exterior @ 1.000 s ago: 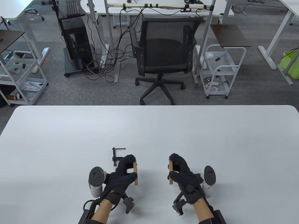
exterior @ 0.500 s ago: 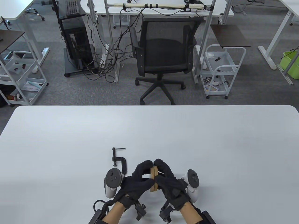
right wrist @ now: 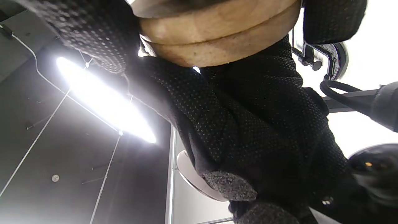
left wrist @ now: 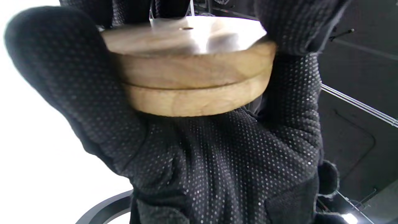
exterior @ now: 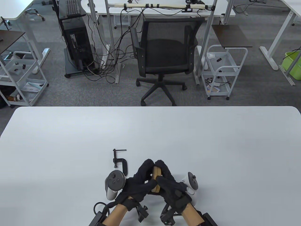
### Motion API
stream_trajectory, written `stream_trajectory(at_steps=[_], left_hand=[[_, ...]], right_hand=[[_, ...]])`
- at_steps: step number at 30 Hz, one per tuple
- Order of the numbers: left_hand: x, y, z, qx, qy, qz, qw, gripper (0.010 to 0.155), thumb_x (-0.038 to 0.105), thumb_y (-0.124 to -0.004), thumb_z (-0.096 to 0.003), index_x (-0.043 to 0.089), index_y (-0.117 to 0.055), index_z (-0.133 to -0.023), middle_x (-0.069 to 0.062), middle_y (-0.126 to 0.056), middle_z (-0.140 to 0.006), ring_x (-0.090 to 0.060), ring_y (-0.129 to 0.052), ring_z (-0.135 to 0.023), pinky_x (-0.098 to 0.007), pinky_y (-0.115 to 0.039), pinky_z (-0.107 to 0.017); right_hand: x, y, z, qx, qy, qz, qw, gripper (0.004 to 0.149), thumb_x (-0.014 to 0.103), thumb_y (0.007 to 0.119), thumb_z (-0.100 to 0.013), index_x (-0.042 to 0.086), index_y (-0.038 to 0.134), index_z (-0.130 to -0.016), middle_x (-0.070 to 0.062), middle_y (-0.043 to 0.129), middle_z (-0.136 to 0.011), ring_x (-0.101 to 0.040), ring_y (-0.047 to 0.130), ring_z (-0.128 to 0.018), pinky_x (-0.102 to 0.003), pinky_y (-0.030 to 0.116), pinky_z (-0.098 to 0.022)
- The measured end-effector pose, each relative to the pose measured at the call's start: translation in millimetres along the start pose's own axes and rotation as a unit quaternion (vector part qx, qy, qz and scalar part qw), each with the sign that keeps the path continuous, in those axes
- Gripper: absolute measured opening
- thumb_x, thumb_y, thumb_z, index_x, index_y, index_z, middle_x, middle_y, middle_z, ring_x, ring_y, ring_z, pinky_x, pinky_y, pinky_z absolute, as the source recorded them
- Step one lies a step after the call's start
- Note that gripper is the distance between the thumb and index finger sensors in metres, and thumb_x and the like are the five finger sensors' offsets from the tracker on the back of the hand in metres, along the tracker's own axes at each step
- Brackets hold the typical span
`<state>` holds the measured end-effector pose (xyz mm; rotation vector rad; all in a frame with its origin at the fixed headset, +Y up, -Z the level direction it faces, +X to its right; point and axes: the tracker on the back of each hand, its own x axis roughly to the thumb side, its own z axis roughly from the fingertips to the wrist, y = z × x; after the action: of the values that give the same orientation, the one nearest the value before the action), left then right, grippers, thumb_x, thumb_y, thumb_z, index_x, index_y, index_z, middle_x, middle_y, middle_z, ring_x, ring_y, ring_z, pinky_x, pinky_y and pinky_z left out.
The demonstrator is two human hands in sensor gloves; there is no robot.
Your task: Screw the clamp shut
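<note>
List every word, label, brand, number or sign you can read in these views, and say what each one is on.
None can be read.
Wooden discs, pressed together between both hands: bare wood, no marking.
Black clamp on the table: no legible marking at this size.
Trackers on the hands: only buttons show, no text.
Papers on the white cart in the background: too small to read.

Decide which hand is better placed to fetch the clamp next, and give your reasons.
Probably left: the clamp lies on the table just beyond the left hand, while the right hand is farther off. Both hold the stacked wooden discs.
</note>
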<state>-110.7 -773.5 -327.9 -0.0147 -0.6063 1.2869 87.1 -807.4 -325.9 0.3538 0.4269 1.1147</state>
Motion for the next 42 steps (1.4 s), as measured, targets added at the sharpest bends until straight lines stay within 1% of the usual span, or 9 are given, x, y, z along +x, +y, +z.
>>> stream_trajectory(at_steps=[3, 7, 13, 18, 30, 32, 33, 36, 42], left_hand=[[4.8, -2.8, -0.8, -0.006, -0.013, -0.018, 1.000, 0.097, 0.053, -0.082, -0.0449, 0.024, -0.022, -0.115, -0.023, -0.036, -0.119, -0.054, -0.051, -0.104, -0.062, -0.056, -0.073], [7.3, -8.0, -1.0, -0.027, -0.019, -0.042, 0.999, 0.100, 0.052, -0.083, -0.0430, 0.024, -0.019, -0.114, -0.022, -0.027, -0.119, -0.053, -0.048, -0.104, -0.060, -0.054, -0.074], [16.0, -15.2, -0.7, -0.047, -0.038, -0.083, 0.995, 0.104, 0.049, -0.085, -0.0417, 0.024, -0.014, -0.113, -0.023, -0.014, -0.119, -0.055, -0.045, -0.103, -0.060, -0.052, -0.075], [14.2, -17.2, -0.4, -0.053, -0.035, -0.080, 0.995, 0.107, 0.049, -0.088, -0.0390, 0.026, -0.014, -0.113, -0.020, -0.014, -0.119, -0.053, -0.045, -0.104, -0.058, -0.053, -0.076], [12.6, -15.4, -1.7, -0.087, -0.035, -0.072, 0.993, 0.110, 0.051, -0.090, -0.0393, 0.031, -0.011, -0.112, -0.016, -0.012, -0.120, -0.051, -0.043, -0.106, -0.058, -0.051, -0.077], [17.2, -13.5, -0.2, -0.077, -0.047, -0.094, 0.991, 0.109, 0.053, -0.091, -0.0402, 0.031, -0.013, -0.113, -0.016, -0.015, -0.121, -0.052, -0.045, -0.106, -0.061, -0.052, -0.075], [19.0, -13.0, 0.0, -0.073, -0.048, -0.107, 0.990, 0.108, 0.054, -0.090, -0.0399, 0.031, -0.015, -0.114, -0.017, -0.018, -0.121, -0.055, -0.040, -0.106, -0.067, -0.053, -0.071], [24.8, -4.9, -0.5, -0.082, -0.042, -0.136, 0.986, 0.104, 0.053, -0.089, -0.0419, 0.029, -0.019, -0.115, -0.021, -0.019, -0.121, -0.055, -0.035, -0.107, -0.070, -0.053, -0.070], [32.2, 32.5, -7.1, -0.011, -0.005, -0.224, 0.974, 0.093, 0.056, -0.085, -0.0450, 0.023, -0.035, -0.116, -0.024, -0.034, -0.119, -0.053, -0.049, -0.102, -0.065, -0.062, -0.066]], right_hand=[[3.7, 2.3, -1.6, 0.019, -0.004, 0.014, 1.000, 0.084, 0.057, 0.085, -0.049, 0.041, 0.032, -0.112, -0.006, 0.009, -0.117, -0.065, 0.039, -0.088, -0.066, 0.069, -0.054], [4.3, 1.6, -0.8, 0.014, -0.003, 0.035, 0.999, 0.082, 0.058, 0.085, -0.049, 0.041, 0.035, -0.111, -0.002, 0.012, -0.117, -0.063, 0.039, -0.088, -0.066, 0.069, -0.053], [9.1, 1.6, 0.0, 0.004, -0.006, 0.086, 0.996, 0.088, 0.058, 0.089, -0.047, 0.041, 0.031, -0.111, 0.002, 0.017, -0.117, -0.059, 0.042, -0.088, -0.063, 0.068, -0.051], [11.6, 0.1, 1.8, -0.012, -0.009, 0.127, 0.992, 0.086, 0.054, 0.093, -0.045, 0.039, 0.037, -0.109, 0.001, 0.022, -0.117, -0.058, 0.047, -0.085, -0.060, 0.070, -0.049], [11.1, -0.4, 5.7, -0.047, -0.031, 0.150, 0.987, 0.079, 0.051, 0.096, -0.044, 0.037, 0.047, -0.106, -0.003, 0.032, -0.115, -0.058, 0.053, -0.083, -0.060, 0.073, -0.046], [14.1, 0.1, 8.0, -0.046, -0.039, 0.151, 0.987, 0.080, 0.051, 0.096, -0.044, 0.036, 0.048, -0.106, -0.003, 0.032, -0.115, -0.058, 0.052, -0.083, -0.061, 0.073, -0.046], [15.5, -0.2, 8.9, -0.048, -0.044, 0.155, 0.986, 0.080, 0.051, 0.096, -0.044, 0.037, 0.047, -0.106, -0.003, 0.031, -0.115, -0.057, 0.052, -0.083, -0.061, 0.073, -0.046], [20.9, -4.9, 14.1, -0.075, -0.060, 0.167, 0.981, 0.080, 0.052, 0.095, -0.045, 0.037, 0.045, -0.106, -0.009, 0.026, -0.114, -0.057, 0.051, -0.084, -0.060, 0.073, -0.047], [25.8, -17.2, 23.2, -0.098, -0.070, 0.147, 0.982, 0.080, 0.051, 0.095, -0.044, 0.036, 0.046, -0.106, -0.018, 0.028, -0.112, -0.057, 0.051, -0.084, -0.060, 0.073, -0.046]])
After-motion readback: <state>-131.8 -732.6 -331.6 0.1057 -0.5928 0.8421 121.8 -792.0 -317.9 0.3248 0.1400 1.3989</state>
